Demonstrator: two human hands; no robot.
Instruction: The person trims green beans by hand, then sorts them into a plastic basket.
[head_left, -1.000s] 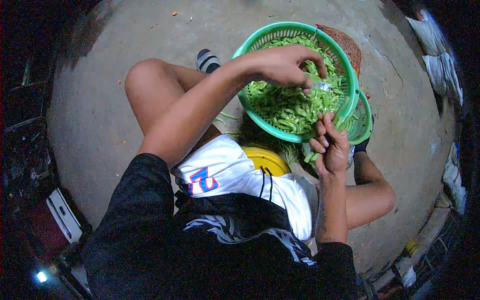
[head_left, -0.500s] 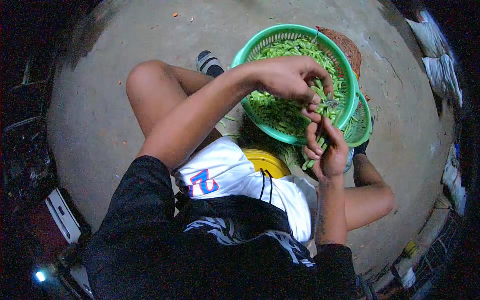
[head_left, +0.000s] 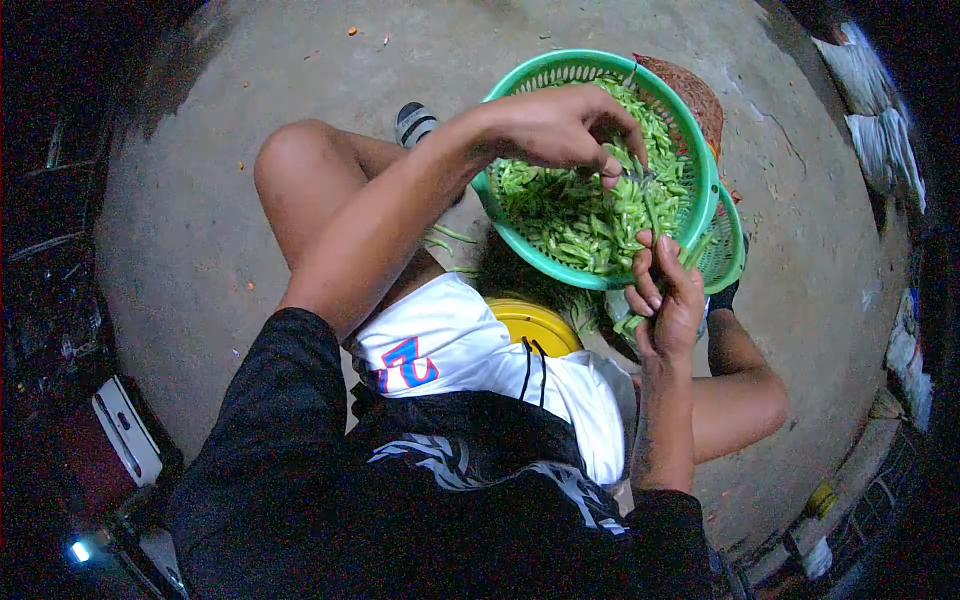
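Observation:
My left hand [head_left: 565, 128] is above the green basket [head_left: 493, 196], with a small grey metallic piece, perhaps a blade, pinched at its thumb and forefinger. Its exact kind is too small to make out. My right hand [head_left: 668, 300], at the basket's near right rim, is closed around several long green beans [head_left: 652, 212]; one sticks up toward my left hand and other ends show below the fingers. The basket holds a heap of cut green bean pieces [head_left: 625, 225].
A second green basket [head_left: 728, 245] stands partly under the first at the right. Behind them is a reddish-brown net sack [head_left: 690, 92]. A yellow round stool or lid [head_left: 530, 322] is between my legs. Loose beans [head_left: 452, 235] lie on the concrete floor [head_left: 215, 230].
My left hand has moved up and away from my right hand, so the two are now apart. My right hand has shifted slightly lower and still grips the beans.

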